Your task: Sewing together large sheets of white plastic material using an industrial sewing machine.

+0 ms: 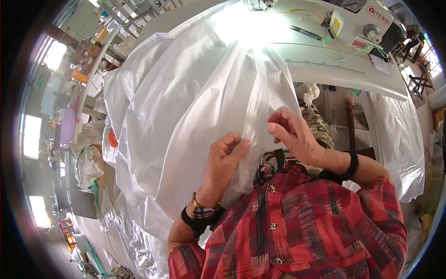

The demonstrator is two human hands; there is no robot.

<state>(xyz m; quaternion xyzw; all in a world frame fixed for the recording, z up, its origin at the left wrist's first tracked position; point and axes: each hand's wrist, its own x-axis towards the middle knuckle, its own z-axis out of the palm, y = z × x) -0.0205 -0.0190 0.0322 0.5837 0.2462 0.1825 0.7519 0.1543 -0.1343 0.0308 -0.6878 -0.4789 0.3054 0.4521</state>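
A large sheet of thin white woven plastic fabric [186, 111] spreads from the sewing machine [367, 23] down over my lap. My left hand [225, 158] pinches a gathered edge of it between thumb and fingers, in front of my chest. To the right, my right hand [295, 137] is raised beside the same gathered strip, its fingers curled toward the thumb. It looks apart from the fabric, and whether anything small is between those fingertips cannot be made out. At the far end the fabric runs under a bright lamp glare, which hides the needle area.
Black thread snips [305, 33] lie on the pale machine table [334, 69], near loose green thread. Folded white plastic sheeting [395, 144] hangs at the right. Crumpled clear plastic [88, 162] and other work tables stand at the left.
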